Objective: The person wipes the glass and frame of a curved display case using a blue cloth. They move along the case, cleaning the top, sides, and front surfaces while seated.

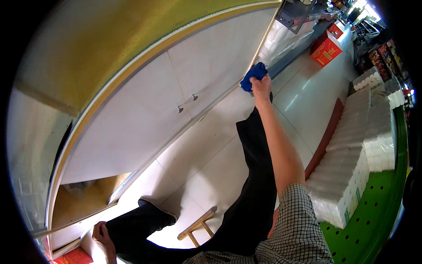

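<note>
My right hand (261, 88) is stretched far forward, gripping a bunched blue cloth (253, 76). The cloth is against or close to the far bottom edge of a white cabinet door (227, 49); whether it touches cannot be told. Beside my left knee, my left hand (104, 236) has curled fingers at the black trouser leg (135, 224); part of its grip is hidden. Two small metal knobs, one of them a front knob (179, 109), sit where the white doors meet. Left of them, an open cabinet compartment (82, 204) shows a wooden inside.
Part of a wooden stool (197, 226) shows between my legs on the tiled floor (211, 165). Wrapped white paper rolls (346, 155) are stacked at right, beside a green perforated panel (372, 198). A red box (325, 49) stands farther along the aisle.
</note>
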A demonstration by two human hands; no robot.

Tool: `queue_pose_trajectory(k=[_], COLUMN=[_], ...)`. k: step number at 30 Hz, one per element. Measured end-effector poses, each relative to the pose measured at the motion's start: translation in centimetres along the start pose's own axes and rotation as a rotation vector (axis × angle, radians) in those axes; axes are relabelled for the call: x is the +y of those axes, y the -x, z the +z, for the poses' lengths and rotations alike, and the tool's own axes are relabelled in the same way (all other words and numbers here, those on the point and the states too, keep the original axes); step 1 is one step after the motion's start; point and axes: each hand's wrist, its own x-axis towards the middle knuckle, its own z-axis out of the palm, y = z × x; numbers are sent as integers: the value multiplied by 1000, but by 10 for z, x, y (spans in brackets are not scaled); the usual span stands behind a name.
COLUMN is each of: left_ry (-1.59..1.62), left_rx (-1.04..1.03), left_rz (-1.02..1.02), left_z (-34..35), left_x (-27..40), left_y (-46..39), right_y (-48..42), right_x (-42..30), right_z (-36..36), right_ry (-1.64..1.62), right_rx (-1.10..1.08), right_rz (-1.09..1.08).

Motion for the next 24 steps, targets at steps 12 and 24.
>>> queue_pose_trajectory(k=[12,24], left_ry=[-147,-129], left_rx=[-38,-52], left_rz=[-22,-1], left_z=[4,8], left_x=[-4,37], left_y=[-16,-18], right_y=[-93,9], right_x=[-37,-30], right_z=[33,75], right_ry=[385,374], right_rx=[170,168], right_rz=[-107,-198])
